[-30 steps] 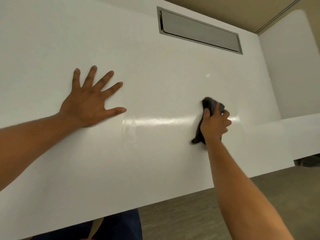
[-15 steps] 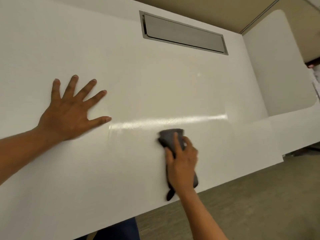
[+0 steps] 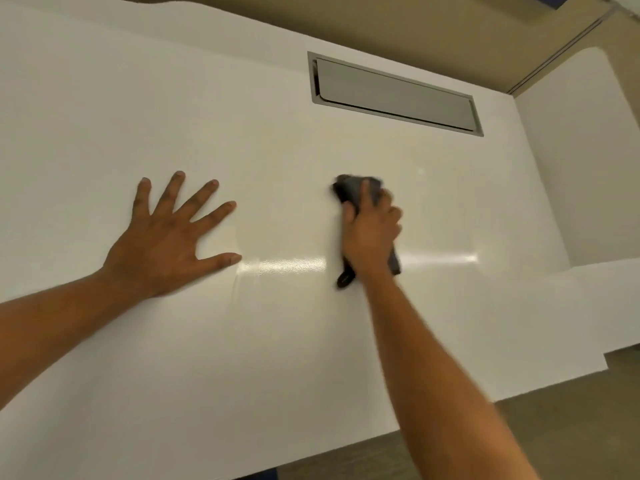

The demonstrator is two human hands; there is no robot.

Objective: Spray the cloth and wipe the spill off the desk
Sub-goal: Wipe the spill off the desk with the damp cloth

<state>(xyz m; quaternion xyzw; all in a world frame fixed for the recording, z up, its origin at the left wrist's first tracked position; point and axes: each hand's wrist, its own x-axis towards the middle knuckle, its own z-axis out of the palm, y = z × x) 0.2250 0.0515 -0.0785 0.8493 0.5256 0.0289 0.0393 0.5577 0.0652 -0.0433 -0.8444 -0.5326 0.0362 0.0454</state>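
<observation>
So from where I'm standing this looks like the wiping part, well past any spraying, and I see no spray bottle anywhere. The right hand [image 3: 372,233] has its fingers curled over a dark grey cloth [image 3: 356,190] and is pressing it flat on the white desk [image 3: 311,358], roughly dead centre of the top. A bit of cloth pokes out past the fingertips toward 12 o'clock and a tail hangs out by the wrist at 6. The left hand [image 3: 169,244] is off at 9 o'clock from the cloth, well apart, fingers spread wide, palm flat on the desk, holding nothing, I'd guess just bracing. Honestly I can't pick out an actual spill, only a shiny streak [image 3: 287,265] between the two hands, maybe damp, maybe glare. The grey hatch [image 3: 394,95] sits up at 12. My guess: nearly done, a few passes left.
</observation>
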